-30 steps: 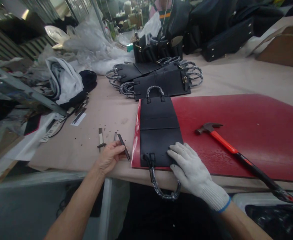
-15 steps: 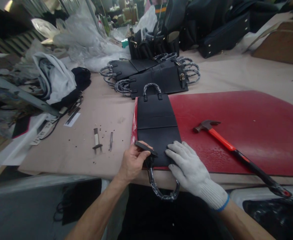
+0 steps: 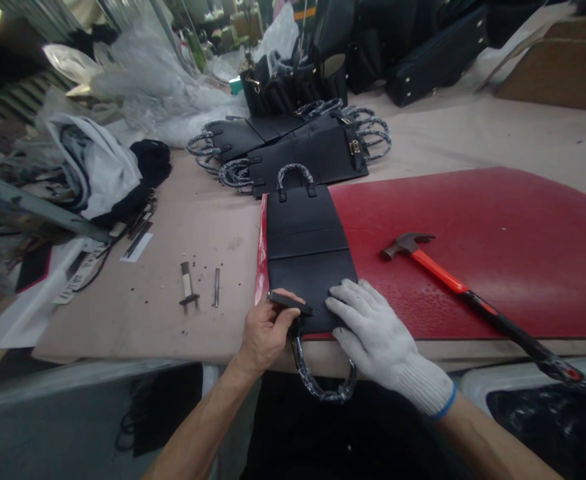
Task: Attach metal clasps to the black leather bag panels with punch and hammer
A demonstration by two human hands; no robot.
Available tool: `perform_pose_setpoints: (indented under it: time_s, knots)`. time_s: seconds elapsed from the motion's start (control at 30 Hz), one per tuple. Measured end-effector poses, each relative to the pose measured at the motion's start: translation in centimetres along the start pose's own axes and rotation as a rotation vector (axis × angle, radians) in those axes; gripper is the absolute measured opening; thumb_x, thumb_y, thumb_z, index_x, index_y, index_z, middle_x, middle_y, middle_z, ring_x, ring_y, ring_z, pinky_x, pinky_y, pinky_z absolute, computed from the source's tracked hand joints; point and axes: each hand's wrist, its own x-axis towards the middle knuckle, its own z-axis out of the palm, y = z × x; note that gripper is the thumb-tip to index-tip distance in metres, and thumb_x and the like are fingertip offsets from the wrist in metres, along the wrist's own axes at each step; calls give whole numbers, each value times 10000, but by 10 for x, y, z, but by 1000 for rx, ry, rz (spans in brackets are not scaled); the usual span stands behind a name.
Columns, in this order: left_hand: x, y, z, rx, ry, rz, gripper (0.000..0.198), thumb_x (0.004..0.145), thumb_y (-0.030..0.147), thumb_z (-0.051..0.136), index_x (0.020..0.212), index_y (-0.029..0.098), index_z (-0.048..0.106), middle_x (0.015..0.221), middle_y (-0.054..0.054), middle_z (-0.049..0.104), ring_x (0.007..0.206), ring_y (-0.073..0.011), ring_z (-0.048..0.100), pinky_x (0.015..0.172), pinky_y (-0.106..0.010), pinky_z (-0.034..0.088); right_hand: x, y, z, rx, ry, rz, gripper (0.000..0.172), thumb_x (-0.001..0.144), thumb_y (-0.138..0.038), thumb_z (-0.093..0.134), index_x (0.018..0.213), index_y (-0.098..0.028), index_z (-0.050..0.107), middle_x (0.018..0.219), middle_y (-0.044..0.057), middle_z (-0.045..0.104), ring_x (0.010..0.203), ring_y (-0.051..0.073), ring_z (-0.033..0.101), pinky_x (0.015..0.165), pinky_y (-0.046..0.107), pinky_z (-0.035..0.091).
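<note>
A black leather bag panel (image 3: 307, 233) lies lengthwise on the red mat, with a plastic-wrapped handle at each end. The near handle (image 3: 327, 393) hangs over the table edge. My bare left hand (image 3: 269, 331) pinches a dark bar-shaped tool (image 3: 289, 303) between thumb and fingers, low over the panel's near end. Whether the tool's tip touches the leather is hard to see. My right hand (image 3: 373, 333), in a white knit glove with a blue cuff edge, rests with fingers outstretched on the panel's near right edge. It grips nothing.
On the red mat (image 3: 447, 220) lies a claw hammer (image 3: 440, 273). A two-pronged punch (image 3: 187, 288) and a thin metal rod (image 3: 217, 288) lie left among small dark bits. Behind are stacked bag panels (image 3: 303, 157), clear plastic, black bags (image 3: 437, 57) and a brown box (image 3: 557, 67).
The camera view has shifted slightly, moving the table things a little left. The tool in my left hand is tilted a bit flatter. My gloved right hand stays on the panel.
</note>
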Motion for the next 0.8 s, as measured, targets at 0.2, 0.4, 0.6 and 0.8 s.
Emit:
perform_pose_setpoints:
  time_s: [0.2,0.4,0.6,0.8]
  knots:
    - [0,3,0,117,-3,110,128,923,240,630,1006,193,716,1007,-62,785,955,-205,750,918,-330,603,1,-1,-1,0,-7,6,424,924,-233,577,1335,-148,632,1428,159,608,1394,360,491,1202,639,344]
    - [0,5,2,214,12,176,138,927,252,602,980,198,718,983,-69,784,947,-218,746,921,-348,594,1,-1,0,9,-4,14,422,920,-232,582,1329,-147,641,1421,162,613,1391,359,492,1205,633,341]
    - [5,8,6,235,-24,271,122,933,213,572,994,197,676,976,-76,761,948,-210,731,894,-338,588,1,-1,0,-4,-8,6,424,933,-240,568,1339,-137,629,1428,159,605,1394,362,483,1200,627,347]
    - [2,9,6,171,-15,184,121,939,223,591,988,192,697,996,-78,765,968,-210,732,930,-354,586,1,0,1,2,-4,11,416,927,-236,575,1329,-150,633,1421,146,612,1391,354,486,1203,617,345]
